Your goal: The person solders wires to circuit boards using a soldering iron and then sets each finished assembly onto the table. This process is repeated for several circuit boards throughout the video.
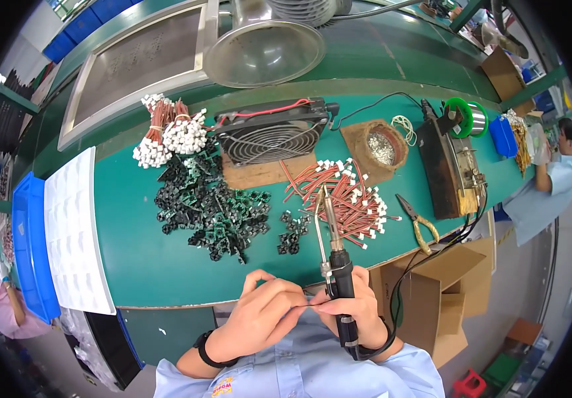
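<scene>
My right hand [365, 306] is wrapped around a black-handled soldering iron [343, 273], held upright with its tip pointing away from me over the bench. A thin metal tube runs alongside the iron's shaft. My left hand [256, 320] is closed in a pinch at the bench's near edge, its fingertips meeting those of my right. Something thin and dark shows between them, too small to name. Beyond the hands lie a small cluster of black plastic parts [292, 233] and a spread of red-and-brown wire leads with white connectors [359, 205].
A big heap of black parts [209, 205] and bundled leads [166, 136] lie left. Behind are a fan [272, 136] and a round container of solder bits [384, 147]. Pliers [420, 225], a soldering station [440, 166] and a solder spool [477, 119] sit right; a white tray [77, 232] is far left.
</scene>
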A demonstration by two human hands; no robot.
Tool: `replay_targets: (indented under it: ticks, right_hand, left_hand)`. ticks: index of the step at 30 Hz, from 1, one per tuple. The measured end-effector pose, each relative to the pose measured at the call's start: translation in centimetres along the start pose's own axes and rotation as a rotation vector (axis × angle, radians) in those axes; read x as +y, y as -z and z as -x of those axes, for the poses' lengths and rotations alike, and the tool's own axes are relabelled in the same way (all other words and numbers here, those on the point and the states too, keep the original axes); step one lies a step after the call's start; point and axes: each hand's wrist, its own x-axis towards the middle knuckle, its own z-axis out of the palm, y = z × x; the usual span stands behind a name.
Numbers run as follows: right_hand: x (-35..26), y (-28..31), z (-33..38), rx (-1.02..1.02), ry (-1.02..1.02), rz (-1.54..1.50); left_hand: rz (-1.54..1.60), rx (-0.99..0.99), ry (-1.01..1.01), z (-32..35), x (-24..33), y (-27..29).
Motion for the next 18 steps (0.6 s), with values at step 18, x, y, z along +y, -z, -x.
replay_targets:
  ticks: [18]
  right_hand:
    - [-4.0,3.7,6.4,-0.177,0.108,0.267]
  left_hand:
    - [-0.258,-0.090,-0.125,5.0,5.0,-3.1]
